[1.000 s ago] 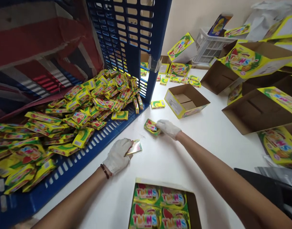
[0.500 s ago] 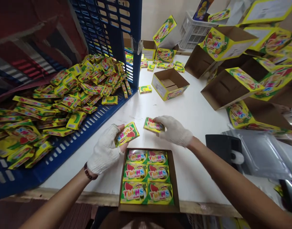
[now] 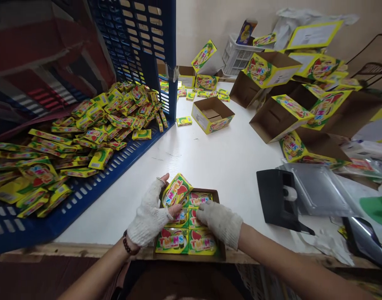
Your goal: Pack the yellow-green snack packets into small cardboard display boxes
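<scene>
My left hand (image 3: 151,212), in a white fingerless-style glove, holds a yellow-green TWINS pack (image 3: 177,191), tilted over the upper left of an open carton (image 3: 222,246). Rows of similar packs (image 3: 202,241) lie face up in that carton at the table's front edge. My right hand (image 3: 220,221), gloved too, rests over the carton's right column with its fingers bent down on the packs. Whether those fingers grip a pack cannot be made out.
A blue crate (image 3: 116,162) heaped with small packs stands at the left. An open small carton (image 3: 212,114) sits farther back. Stacked cartons (image 3: 281,116), a black tape dispenser (image 3: 276,198) and clear plastic trays (image 3: 318,187) are at the right.
My right hand has come down from above the table onto the packs in the carton; the pack it held is no longer distinguishable. My left hand has brought its pack over the carton. The view has shifted.
</scene>
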`<control>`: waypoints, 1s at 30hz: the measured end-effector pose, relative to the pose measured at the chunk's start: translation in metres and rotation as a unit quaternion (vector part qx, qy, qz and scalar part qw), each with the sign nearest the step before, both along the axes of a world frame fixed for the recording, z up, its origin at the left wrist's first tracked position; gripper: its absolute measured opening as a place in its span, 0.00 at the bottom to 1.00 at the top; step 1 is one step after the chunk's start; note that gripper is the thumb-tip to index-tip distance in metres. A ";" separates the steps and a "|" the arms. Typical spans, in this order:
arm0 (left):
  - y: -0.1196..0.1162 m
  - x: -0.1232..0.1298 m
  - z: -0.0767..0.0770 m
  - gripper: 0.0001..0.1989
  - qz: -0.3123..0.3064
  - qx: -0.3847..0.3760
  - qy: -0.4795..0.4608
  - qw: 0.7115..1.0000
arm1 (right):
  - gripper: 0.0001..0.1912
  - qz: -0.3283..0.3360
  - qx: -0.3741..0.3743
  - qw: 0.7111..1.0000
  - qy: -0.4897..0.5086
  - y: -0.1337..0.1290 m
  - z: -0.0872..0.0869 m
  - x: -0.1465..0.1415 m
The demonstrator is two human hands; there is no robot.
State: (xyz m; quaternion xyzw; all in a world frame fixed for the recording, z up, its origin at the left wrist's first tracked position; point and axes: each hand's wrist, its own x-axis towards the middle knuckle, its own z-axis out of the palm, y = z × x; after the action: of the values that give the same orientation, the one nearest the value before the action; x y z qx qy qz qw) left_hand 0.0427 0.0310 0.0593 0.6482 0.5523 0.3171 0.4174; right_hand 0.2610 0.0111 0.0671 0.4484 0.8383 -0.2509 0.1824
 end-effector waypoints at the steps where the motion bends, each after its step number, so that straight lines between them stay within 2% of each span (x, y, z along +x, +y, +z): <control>1: -0.002 0.004 -0.002 0.41 0.005 0.003 -0.002 1.000 | 0.09 -0.034 -0.012 0.999 0.029 0.000 0.002 0.001; 3: -0.009 0.015 -0.006 0.40 0.021 0.039 0.007 0.999 | 0.09 -0.136 -0.029 0.981 0.134 0.000 0.009 0.002; 5: -0.017 0.027 -0.010 0.39 0.031 0.091 0.026 0.995 | 0.13 -0.235 -0.044 0.937 0.257 0.000 0.017 -0.002; 7: -0.024 0.033 -0.012 0.36 0.019 0.127 0.043 0.991 | 0.17 -0.285 -0.063 0.905 0.308 0.004 0.023 -0.008; 9: -0.025 0.029 -0.012 0.34 0.014 0.132 0.061 0.989 | 0.18 -0.292 -0.064 0.913 0.278 0.012 0.028 -0.013; 12: -0.006 0.001 -0.012 0.29 0.046 0.135 0.083 0.986 | 0.22 -0.249 -0.014 0.950 0.187 0.031 0.031 -0.016; 15: 0.037 -0.035 -0.016 0.22 0.066 0.178 0.146 0.971 | 0.17 -0.149 0.035 0.982 0.107 0.047 0.027 -0.020; 17: 0.076 -0.054 -0.020 0.19 0.065 0.186 0.246 0.949 | 0.13 -0.082 0.055 0.992 0.072 0.052 0.022 -0.027; 19: 0.118 -0.064 -0.023 0.19 0.063 0.168 0.332 0.926 | 0.15 -0.043 0.068 0.995 0.050 0.050 0.019 -0.034; 22: 0.178 -0.065 -0.026 0.19 0.056 0.140 0.378 0.913 | 0.20 -0.014 0.084 0.996 0.026 0.042 0.013 -0.042; 25: 0.226 -0.059 -0.030 0.21 0.014 0.110 0.402 0.909 | 0.23 -0.014 0.141 0.990 0.016 0.032 -0.002 -0.047; 27: 0.250 -0.055 -0.033 0.23 -0.015 0.089 0.411 0.907 | 0.23 -0.026 0.178 0.983 0.024 0.026 -0.016 -0.049; 30: 0.271 -0.050 -0.035 0.26 -0.022 0.057 0.418 0.906 | 0.23 -0.038 0.186 0.981 0.032 0.018 -0.034 -0.050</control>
State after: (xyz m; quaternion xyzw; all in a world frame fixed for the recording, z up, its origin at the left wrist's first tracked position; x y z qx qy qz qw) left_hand -0.0076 0.3024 0.0238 0.7560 0.6428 0.0383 0.1175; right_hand 0.2109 0.0290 0.0336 0.4981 0.8578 -0.1119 0.0595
